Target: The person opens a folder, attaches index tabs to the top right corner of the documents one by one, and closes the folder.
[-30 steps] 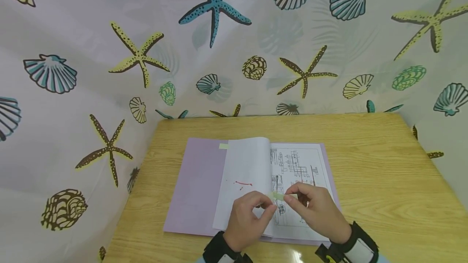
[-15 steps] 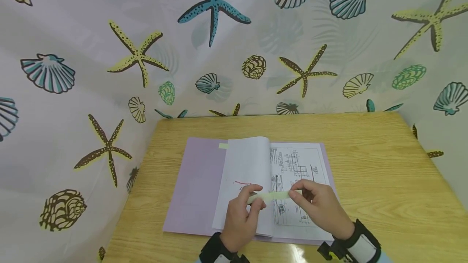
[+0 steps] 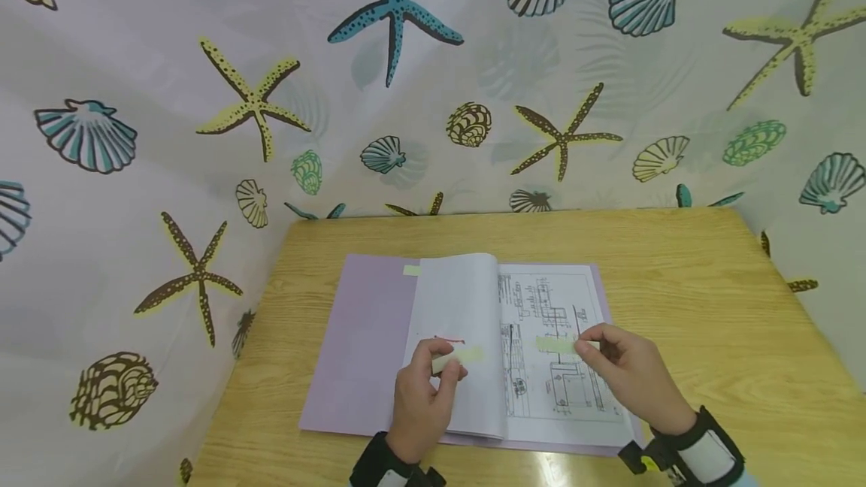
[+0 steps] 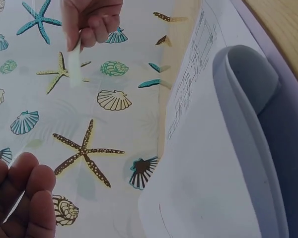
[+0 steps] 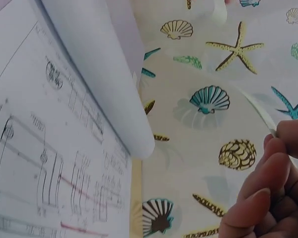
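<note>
Over the turned white pages (image 3: pixel 456 307), my left hand (image 3: pixel 419 400) pinches a pale green sticky strip (image 3: pixel 468 356) between thumb and fingers. My right hand (image 3: pixel 639 378) pinches another pale green sticky strip (image 3: pixel 555 345) by its right end, above the printed drawing sheet (image 3: pixel 568 389). A gap parts the two strips. In the left wrist view the right-hand strip (image 4: pixel 75 69) hangs down from the fingertips; in the right wrist view the same strip (image 5: pixel 258 109) looks thin and curved. Under the pages lies an open purple folder (image 3: pixel 358 352).
A pale green tab (image 3: pixel 411 270) sticks out at the upper left edge of the white pages. The folder lies on a wooden table (image 3: pixel 731 322). A cloth with starfish and shells (image 3: pixel 433 171) hangs behind and beside the table.
The hands have moved apart, left hand leftward and right hand rightward. The pale green band that stretched between them is now two separate strips. Folder and pages stay in place.
</note>
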A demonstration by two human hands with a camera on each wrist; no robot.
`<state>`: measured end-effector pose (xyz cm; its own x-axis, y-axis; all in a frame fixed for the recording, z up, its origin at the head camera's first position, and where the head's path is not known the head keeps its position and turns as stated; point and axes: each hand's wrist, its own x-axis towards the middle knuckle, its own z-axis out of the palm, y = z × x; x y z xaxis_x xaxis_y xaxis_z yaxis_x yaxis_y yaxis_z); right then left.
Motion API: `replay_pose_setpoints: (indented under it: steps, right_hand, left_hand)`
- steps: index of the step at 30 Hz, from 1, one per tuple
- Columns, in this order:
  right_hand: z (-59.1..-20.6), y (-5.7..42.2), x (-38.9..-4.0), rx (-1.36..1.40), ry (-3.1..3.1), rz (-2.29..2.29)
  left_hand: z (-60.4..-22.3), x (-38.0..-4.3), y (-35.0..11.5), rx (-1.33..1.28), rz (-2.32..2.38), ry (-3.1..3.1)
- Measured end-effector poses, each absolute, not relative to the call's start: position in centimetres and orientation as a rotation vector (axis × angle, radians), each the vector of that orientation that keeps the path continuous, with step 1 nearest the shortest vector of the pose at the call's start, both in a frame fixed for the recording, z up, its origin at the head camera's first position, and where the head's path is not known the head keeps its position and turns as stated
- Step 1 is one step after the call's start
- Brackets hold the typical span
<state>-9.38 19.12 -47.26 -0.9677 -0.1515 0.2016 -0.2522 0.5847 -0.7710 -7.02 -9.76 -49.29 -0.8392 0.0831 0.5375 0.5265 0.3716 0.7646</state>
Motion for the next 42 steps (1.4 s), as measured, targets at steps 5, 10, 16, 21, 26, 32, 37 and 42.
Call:
replay_pose_setpoints:
  steps: [5,10,16,21,26,32,37,42]
  right_hand:
    - [-48.9,23.0,-9.7,0.143,-2.808,1.217]
    - [-51.0,27.0,-10.0,-0.052,-2.901,1.203]
    - [-53.0,29.8,-10.1,-0.263,-2.989,1.168]
    - [-53.8,30.6,-10.1,-0.312,-3.04,1.078]
    - [-54.2,30.9,-10.3,-0.378,-3.105,0.966]
    - [-55.1,31.1,-10.6,-0.454,-3.186,0.895]
    - [-55.3,31.0,-10.6,-0.392,-3.185,0.818]
    - [-55.2,31.2,-10.6,-0.4,-3.191,0.801]
  left_hand:
    - [-49.2,-6.9,-10.6,-0.458,-1.427,-2.238]
    - [-49.5,-6.8,-11.2,-0.443,-1.402,-2.21]
    - [-49.6,-6.8,-11.5,-0.468,-1.383,-2.183]
    - [-49.6,-6.8,-11.7,-0.488,-1.381,-2.177]
    - [-49.7,-6.8,-11.8,-0.472,-1.348,-2.197]
    - [-49.7,-6.7,-11.7,-0.493,-1.328,-2.185]
    - [-49.6,-6.8,-11.6,-0.523,-1.319,-2.175]
    - [-49.6,-6.8,-11.6,-0.525,-1.305,-2.188]
